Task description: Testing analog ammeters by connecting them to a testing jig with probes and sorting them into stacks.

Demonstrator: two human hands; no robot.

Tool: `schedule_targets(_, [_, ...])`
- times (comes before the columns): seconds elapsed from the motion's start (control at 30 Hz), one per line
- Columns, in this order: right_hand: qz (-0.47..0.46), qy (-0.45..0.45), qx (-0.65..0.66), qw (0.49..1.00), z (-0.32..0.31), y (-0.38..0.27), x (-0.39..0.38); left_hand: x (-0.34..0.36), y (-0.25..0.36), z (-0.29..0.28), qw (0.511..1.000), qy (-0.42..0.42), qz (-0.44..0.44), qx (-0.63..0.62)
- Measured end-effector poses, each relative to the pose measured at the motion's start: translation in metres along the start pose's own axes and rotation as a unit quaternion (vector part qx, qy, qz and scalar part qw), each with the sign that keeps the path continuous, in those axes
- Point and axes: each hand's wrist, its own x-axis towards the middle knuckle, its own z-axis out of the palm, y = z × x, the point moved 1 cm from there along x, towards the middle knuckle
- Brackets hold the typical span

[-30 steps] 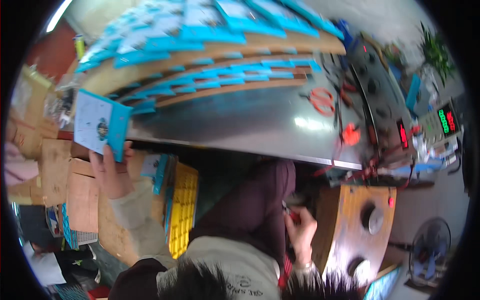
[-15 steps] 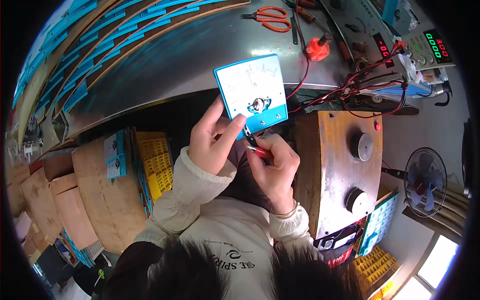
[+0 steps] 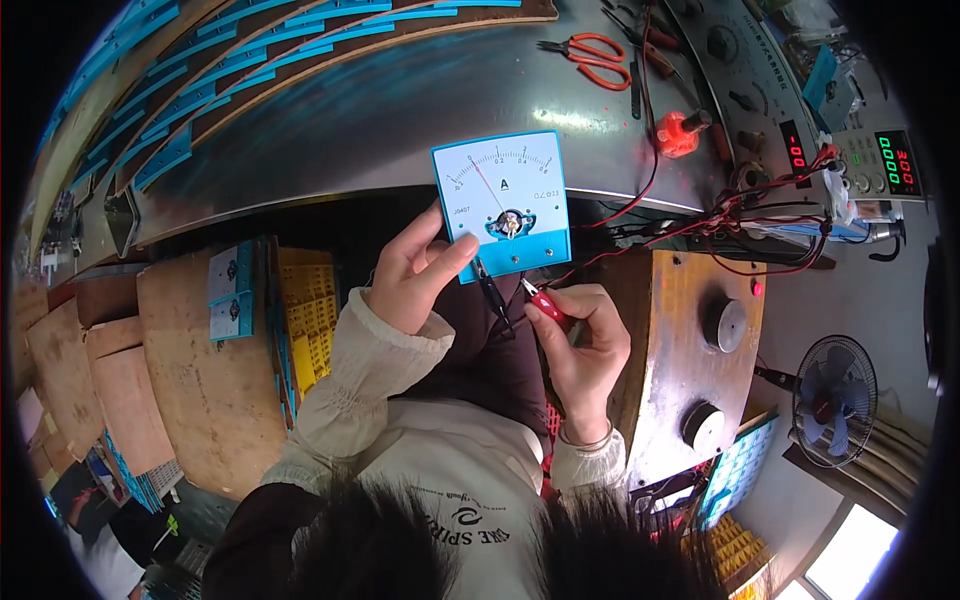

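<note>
Blue-edged meter (image 3: 502, 204) in left hand (image 3: 415, 275), right hand (image 3: 580, 335) pinching red clip (image 3: 547, 301)

Blue-and-white panel meter (image 3: 503, 203) upright, clips (image 3: 545, 300) at its base.

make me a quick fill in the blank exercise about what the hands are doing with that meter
1. The left hand holds a square panel meter whose lower band is coloured ____.
2. The right hand pinches a test clip with a ____ sleeve.
3. On the metal bench behind the meter lies a pair of red-handled ____.
4. The meter's needle points toward the ____ end of its scale.

Missing words: blue; red; scissors; left
</note>
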Motion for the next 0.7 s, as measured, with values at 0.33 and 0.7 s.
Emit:
schedule_targets(0.33, [0.017,0.018,-0.061,0.998,0.013,0.001,0.010,-0.004,0.007,0.012,0.999,0.002,0.025,-0.033])
schedule_targets(0.7, [0.001,0.082,-0.186,0.979,-0.049,0.003,0.005,-0.006,-0.016,0.105,0.993,-0.111,0.012,0.045])
